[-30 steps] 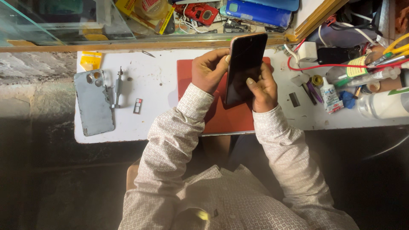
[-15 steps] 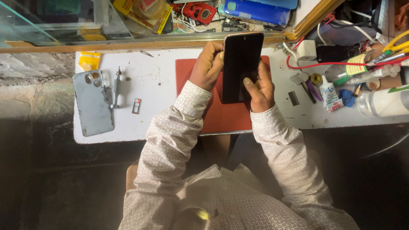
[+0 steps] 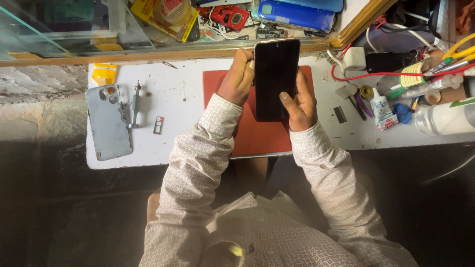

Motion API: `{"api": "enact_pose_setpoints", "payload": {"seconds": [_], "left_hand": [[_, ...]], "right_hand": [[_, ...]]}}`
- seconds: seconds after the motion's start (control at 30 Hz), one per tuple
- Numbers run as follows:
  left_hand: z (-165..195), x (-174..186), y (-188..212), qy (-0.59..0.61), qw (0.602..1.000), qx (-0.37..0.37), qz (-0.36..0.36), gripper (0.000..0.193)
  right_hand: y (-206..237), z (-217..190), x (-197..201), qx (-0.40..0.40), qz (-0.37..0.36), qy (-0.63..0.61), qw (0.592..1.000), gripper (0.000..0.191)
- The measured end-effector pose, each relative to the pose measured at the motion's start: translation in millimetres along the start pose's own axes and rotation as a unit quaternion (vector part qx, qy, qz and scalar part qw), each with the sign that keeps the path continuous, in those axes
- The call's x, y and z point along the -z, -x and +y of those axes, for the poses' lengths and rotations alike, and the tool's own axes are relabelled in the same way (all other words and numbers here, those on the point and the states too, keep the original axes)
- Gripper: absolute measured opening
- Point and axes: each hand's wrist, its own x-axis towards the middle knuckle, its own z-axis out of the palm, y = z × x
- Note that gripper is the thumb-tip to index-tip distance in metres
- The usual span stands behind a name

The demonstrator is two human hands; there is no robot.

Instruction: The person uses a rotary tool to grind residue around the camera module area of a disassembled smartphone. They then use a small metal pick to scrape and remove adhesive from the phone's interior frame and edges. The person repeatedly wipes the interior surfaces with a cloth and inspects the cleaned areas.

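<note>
I see both hands holding a dark phone (image 3: 276, 79) upright above the red mat (image 3: 257, 138) near the bench's far edge. My left hand (image 3: 238, 78) grips its left edge; my right hand (image 3: 299, 101) clasps the right, thumb on the glass. It looks slim, stiff, slippery and fragile, best held by its edges.

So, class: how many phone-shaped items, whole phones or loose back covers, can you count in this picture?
3: a dark phone held in both hands, a grey back cover lying left on the table, a blue one behind the glass. Clutter may hide more.

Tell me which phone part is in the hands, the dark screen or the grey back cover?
The dark screen: left hand and right hand hold it over the red mat. The grey back cover lies untouched at the table's left.
</note>
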Motion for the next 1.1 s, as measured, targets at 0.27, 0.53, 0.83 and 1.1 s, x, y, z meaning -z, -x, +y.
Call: {"api": "enact_pose_setpoints", "payload": {"seconds": [0.27,0.53,0.83,1.1], "left_hand": [[10,3,0,-0.020,1.000,-0.004,0.000,0.019],[14,1,0,0.035,0.999,0.006,-0.013,0.018],[5,0,-2,0.117,0.993,0.006,0.029,0.018],[32,-6,4,0.344,0.935,-0.006,-0.089,0.064]], "right_hand": [[3,-4,1,-0.011,-0.008,-0.002,1.000,0.072],[3,2,3,-0.015,-0.003,-0.013,1.000,0.070],[4,7,11,-0.081,0.013,-0.125,0.989,0.073],[2,20,23,-0.114,-0.076,-0.121,0.983,0.062]]}}
